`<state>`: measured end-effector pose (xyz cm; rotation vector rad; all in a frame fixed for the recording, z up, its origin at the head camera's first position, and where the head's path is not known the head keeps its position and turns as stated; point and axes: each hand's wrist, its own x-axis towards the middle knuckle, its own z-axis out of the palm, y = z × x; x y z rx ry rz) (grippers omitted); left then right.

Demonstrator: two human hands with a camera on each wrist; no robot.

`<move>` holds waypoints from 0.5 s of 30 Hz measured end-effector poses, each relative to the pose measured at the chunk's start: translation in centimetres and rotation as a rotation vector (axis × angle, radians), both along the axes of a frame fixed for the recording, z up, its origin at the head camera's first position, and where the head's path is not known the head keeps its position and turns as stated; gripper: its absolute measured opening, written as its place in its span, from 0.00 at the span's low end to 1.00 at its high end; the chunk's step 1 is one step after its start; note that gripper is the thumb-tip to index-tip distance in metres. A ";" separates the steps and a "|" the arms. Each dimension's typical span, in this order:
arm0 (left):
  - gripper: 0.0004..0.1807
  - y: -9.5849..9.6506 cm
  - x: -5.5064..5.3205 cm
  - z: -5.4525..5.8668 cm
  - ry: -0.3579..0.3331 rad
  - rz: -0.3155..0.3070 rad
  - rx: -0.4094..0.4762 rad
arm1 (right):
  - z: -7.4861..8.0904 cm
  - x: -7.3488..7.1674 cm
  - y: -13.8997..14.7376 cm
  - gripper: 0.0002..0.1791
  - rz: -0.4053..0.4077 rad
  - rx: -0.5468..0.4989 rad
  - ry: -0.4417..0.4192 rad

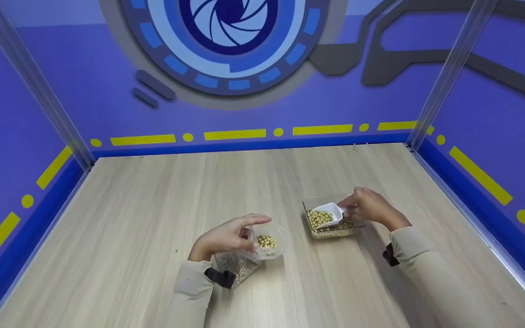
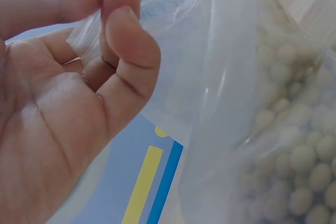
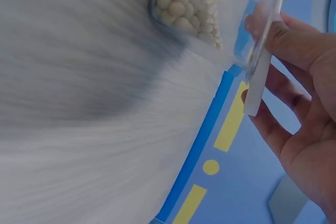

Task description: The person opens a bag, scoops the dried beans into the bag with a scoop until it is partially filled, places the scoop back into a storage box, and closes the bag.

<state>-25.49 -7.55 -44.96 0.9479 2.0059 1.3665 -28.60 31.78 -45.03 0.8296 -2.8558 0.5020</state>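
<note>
My left hand (image 1: 228, 236) pinches the edge of a clear plastic bag (image 2: 226, 61) between thumb and fingers. The bag's mouth is spread in a ring, and pale yellow soybeans (image 1: 266, 241) show inside it. In the left wrist view, more beans (image 2: 302, 177) fill the bag's lower part. To the right, my right hand (image 1: 372, 207) grips the handle of a white scoop (image 1: 335, 210). The scoop sits within a clear rectangular container (image 1: 331, 235), with beans in and around its bowl. The right wrist view shows the container's beans (image 3: 181, 3); there the scoop's handle (image 3: 257, 95) lies between thumb and fingers.
Both things stand on a light wood-grain table (image 1: 162, 205). A blue wall with yellow dashes (image 1: 235, 134) rises behind it, and similar panels flank both sides. A metal post (image 1: 445, 77) stands at the back right corner.
</note>
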 end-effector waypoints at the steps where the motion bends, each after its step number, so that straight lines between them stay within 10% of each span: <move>1: 0.38 0.0 0.0 0.0 -0.001 -0.001 0.001 | 0.1 0.0 0.1 0.11 0.003 -0.002 -0.006; 15: 0.38 -0.1 0.1 0.0 0.027 -0.005 -0.002 | 0.0 -0.4 0.8 0.13 0.048 -0.027 -0.010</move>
